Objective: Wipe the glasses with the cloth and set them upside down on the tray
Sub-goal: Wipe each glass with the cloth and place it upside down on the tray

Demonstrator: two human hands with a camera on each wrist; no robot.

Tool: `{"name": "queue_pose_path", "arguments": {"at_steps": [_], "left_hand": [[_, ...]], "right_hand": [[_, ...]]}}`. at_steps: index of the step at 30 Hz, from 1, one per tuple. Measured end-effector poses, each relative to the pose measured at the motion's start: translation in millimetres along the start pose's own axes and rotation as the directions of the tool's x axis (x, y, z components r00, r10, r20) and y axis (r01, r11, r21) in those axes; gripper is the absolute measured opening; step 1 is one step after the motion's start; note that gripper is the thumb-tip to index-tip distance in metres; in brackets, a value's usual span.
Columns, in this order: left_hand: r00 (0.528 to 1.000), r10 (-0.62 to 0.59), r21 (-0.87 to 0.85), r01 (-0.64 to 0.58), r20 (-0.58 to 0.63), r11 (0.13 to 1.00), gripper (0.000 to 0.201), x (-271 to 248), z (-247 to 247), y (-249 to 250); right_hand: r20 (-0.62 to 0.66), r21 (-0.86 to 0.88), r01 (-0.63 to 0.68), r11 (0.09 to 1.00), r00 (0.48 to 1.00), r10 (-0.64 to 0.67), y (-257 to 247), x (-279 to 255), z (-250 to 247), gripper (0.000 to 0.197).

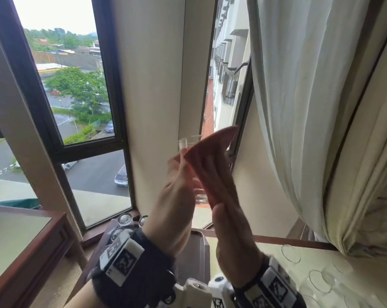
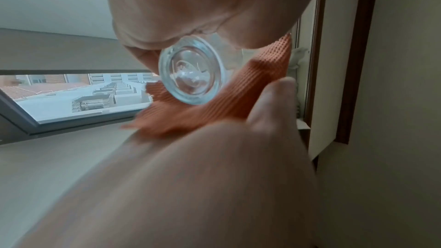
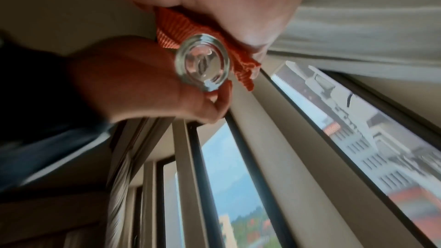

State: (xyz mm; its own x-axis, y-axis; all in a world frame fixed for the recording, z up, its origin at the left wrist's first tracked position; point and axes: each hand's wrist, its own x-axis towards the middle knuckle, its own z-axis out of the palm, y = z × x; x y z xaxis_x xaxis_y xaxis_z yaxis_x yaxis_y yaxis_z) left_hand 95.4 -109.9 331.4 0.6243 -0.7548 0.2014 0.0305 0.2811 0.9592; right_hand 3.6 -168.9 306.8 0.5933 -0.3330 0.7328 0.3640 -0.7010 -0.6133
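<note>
While raised before the window, left hand (image 1: 177, 192) gripped a clear glass (image 1: 191, 165), held up above the brown tray (image 1: 194, 252); right hand (image 1: 230, 236) pinched the orange cloth (image 1: 210, 165) against its right side.

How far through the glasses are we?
Done: at least three glasses stand base-up on the dark tray, partly hidden by the wrist. In hand: the left hand grips a glass raised toward the window, while the right hand holds the orange cloth against it. Left: several glasses rim-up on the table at right.
</note>
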Motion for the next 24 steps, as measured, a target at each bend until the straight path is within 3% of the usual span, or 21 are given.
{"name": "queue_pose_path", "arguments": {"at_steps": [3, 5, 7, 11, 14, 17, 19, 21, 24], "left_hand": [[1.0, -0.02, -0.071, 0.018, -0.024, 0.997, 0.048, 7.1, -10.5, 4.9], [1.0, -0.015, -0.087, 0.015, 0.001, 0.996, 0.048, 4.7, -11.3, 5.1], [0.999, -0.026, -0.148, 0.032, 0.046, 0.988, 0.046, -1.7, -6.8, 4.7], [0.996, 0.001, -0.153, 0.013, 0.088, 0.988, 0.049, -9.9, 4.6, -0.6], [0.999, -0.023, -0.067, 0.026, 0.045, 0.997, 0.049, -11.1, 9.0, -3.2], [0.997, -0.06, -0.154, 0.065, 0.04, 0.986, 0.046, -7.9, 8.4, -1.1], [0.998, -0.048, -0.209, 0.055, 0.039, 0.976, 0.054, -4.2, 1.5, 4.4], [0.999, -0.025, -0.197, 0.034, 0.048, 0.98, 0.057, -1.1, -5.8, 15.8], [0.997, -0.004, -0.108, 0.012, 0.072, 0.994, 0.031, 5.3, -9.9, 30.9]], "right_hand": [[0.007, 0.033, -0.025, 0.999, 1.0, 0.025, 16.0, -29.3, 9.1, 0.059], [-0.068, 0.131, -0.245, 0.961, 0.965, 0.255, 21.3, -41.0, 9.5, 0.067], [-0.078, 0.258, -0.444, 0.858, 0.875, 0.477, 24.1, -36.3, 6.3, 0.076], [-0.076, 0.226, -0.385, 0.895, 0.909, 0.411, 21.4, 0.8, -14.9, 0.071], [-0.036, 0.292, -0.469, 0.834, 0.866, 0.499, 23.0, 9.7, -23.4, 0.088], [0.05, 0.224, -0.425, 0.877, 0.904, 0.425, 12.6, 1.9, -16.1, 0.091], [0.003, 0.111, -0.174, 0.978, 0.985, 0.175, -0.6, -2.6, -8.2, 0.063], [0.036, 0.065, -0.074, 0.995, 0.997, 0.072, -5.4, -10.9, 3.4, 0.057], [0.033, 0.025, -0.036, 0.999, 0.999, 0.035, -0.7, -28.0, 13.3, 0.059]]}}
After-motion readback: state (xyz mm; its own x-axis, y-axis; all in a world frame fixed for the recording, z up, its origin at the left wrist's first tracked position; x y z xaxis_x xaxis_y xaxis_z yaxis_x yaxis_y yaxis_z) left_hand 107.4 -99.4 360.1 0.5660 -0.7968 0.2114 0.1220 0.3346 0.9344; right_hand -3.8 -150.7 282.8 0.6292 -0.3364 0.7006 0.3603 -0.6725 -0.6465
